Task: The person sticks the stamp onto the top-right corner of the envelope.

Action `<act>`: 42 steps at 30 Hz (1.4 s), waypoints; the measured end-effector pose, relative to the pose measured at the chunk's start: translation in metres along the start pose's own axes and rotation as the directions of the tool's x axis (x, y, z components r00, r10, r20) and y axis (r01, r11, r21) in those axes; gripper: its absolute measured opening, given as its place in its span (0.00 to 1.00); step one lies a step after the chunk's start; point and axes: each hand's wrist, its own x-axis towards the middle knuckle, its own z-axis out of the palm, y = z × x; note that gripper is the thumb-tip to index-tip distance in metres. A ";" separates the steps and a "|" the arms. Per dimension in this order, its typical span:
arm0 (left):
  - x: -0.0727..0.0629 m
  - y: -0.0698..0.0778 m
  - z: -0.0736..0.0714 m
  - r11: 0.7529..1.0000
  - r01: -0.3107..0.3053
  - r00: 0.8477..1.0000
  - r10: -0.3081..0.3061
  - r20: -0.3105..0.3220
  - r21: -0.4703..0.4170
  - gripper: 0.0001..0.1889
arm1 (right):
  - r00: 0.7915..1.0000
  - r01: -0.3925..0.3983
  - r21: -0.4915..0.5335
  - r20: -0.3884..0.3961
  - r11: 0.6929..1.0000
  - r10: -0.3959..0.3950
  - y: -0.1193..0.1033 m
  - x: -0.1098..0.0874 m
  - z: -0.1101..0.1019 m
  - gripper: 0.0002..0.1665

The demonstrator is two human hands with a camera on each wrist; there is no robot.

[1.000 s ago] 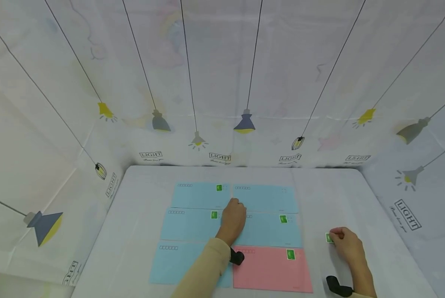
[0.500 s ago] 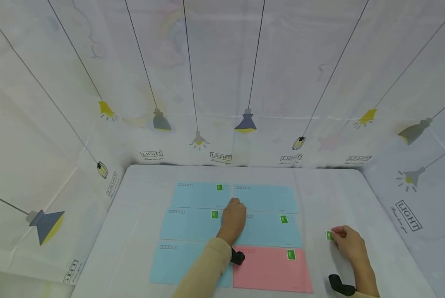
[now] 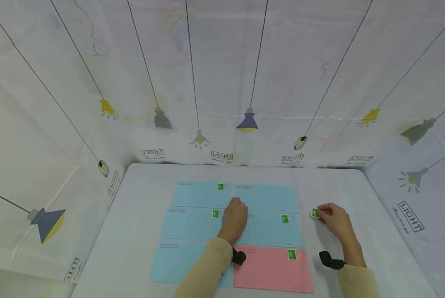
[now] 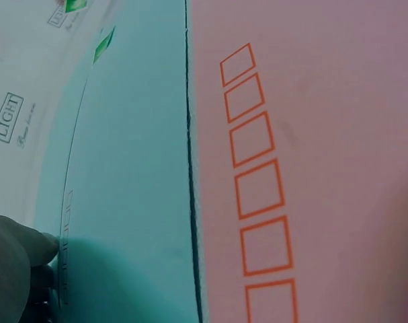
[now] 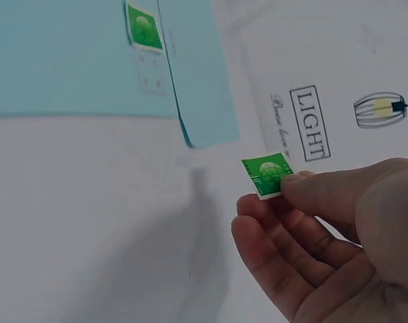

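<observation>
My right hand (image 3: 335,221) pinches a small green stamp (image 5: 265,173) with a white edge between thumb and fingers. It hangs over the white cloth, right of the envelopes. My left hand (image 3: 234,217) rests where the left and right columns of envelopes meet, fingertips at the edge of the middle right blue envelope (image 3: 270,234); those fingertips are mostly hidden in the head view. The upper right blue envelope (image 3: 265,198) shows no stamp. Green stamps sit on the middle right envelope, the pink envelope (image 3: 267,273), the upper left envelope (image 3: 196,194) and the middle left envelope (image 3: 188,225).
A lower left blue envelope (image 3: 181,265) lies partly under the left sleeve (image 3: 207,265), its upper right corner hidden. The white tabletop (image 3: 140,198) is bounded by hanging cloth (image 3: 222,62) printed with lamps at the back and sides. A black camera mount (image 3: 330,260) sits on the right wrist.
My right hand has lifted and moved forward and left, carrying the stamp nearer the envelopes. My left hand stays in place.
</observation>
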 end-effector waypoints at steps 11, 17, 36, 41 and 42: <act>0.000 0.003 0.000 1.000 0.006 1.000 -0.006 0.000 0.011 0.09 | 0.990 0.104 0.102 0.083 0.989 -0.112 -0.052 0.061 0.031 0.15; 0.001 0.006 0.002 0.999 0.032 0.999 -0.033 -0.013 -0.035 0.12 | 0.987 0.109 0.087 0.108 0.990 -0.118 -0.062 0.079 0.049 0.14; 0.001 0.001 -0.001 0.994 0.067 0.997 -0.071 -0.042 -0.083 0.15 | 0.996 0.086 -0.079 0.009 0.993 -0.086 -0.065 0.098 0.081 0.13; 0.001 0.000 -0.001 0.995 0.067 0.997 -0.069 -0.024 -0.072 0.15 | 0.994 0.109 -0.086 0.013 0.990 -0.109 -0.070 0.096 0.082 0.11; 0.002 0.000 -0.001 0.995 0.067 0.997 -0.069 -0.020 -0.075 0.15 | 0.993 0.118 -0.087 0.012 0.989 -0.117 -0.071 0.096 0.081 0.11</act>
